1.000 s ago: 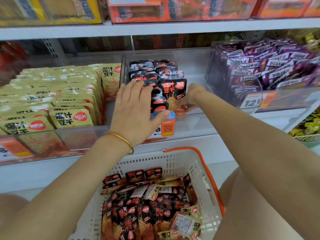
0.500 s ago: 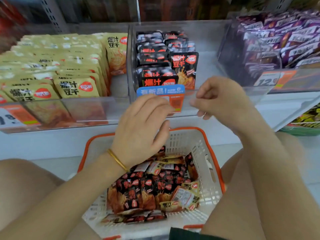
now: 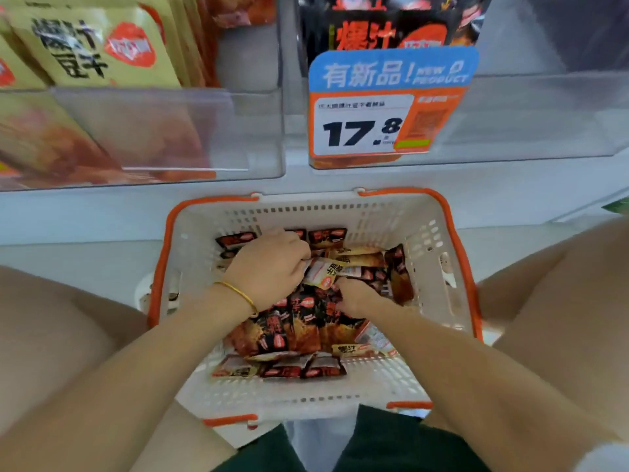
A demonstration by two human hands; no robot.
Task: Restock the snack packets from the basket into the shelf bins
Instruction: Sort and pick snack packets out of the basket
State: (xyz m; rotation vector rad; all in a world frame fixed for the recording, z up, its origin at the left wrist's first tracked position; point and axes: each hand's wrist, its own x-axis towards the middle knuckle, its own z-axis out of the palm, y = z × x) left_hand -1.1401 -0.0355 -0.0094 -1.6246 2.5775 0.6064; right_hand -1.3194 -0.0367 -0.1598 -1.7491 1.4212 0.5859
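there is one white basket (image 3: 439, 267) with two orange handles (image 3: 160, 264), and in it a heap of black-and-red snack packets (image 3: 299, 321), too overlapped for an exact count but well over a dozen, three of them in a row along its near edge, plus about four pale packets (image 3: 325, 272) toward its right edge. two hands are in the heap, the left hand (image 3: 269, 267) wearing one gold bracelet (image 3: 238, 292), and the right hand (image 3: 354, 296). above, two clear shelf bins show, the left bin (image 3: 170, 131) with several yellow packets (image 3: 92, 49) and the centre bin (image 3: 527, 114) with black packets (image 3: 384, 32), uncountable here, and one price tag (image 3: 388, 103).
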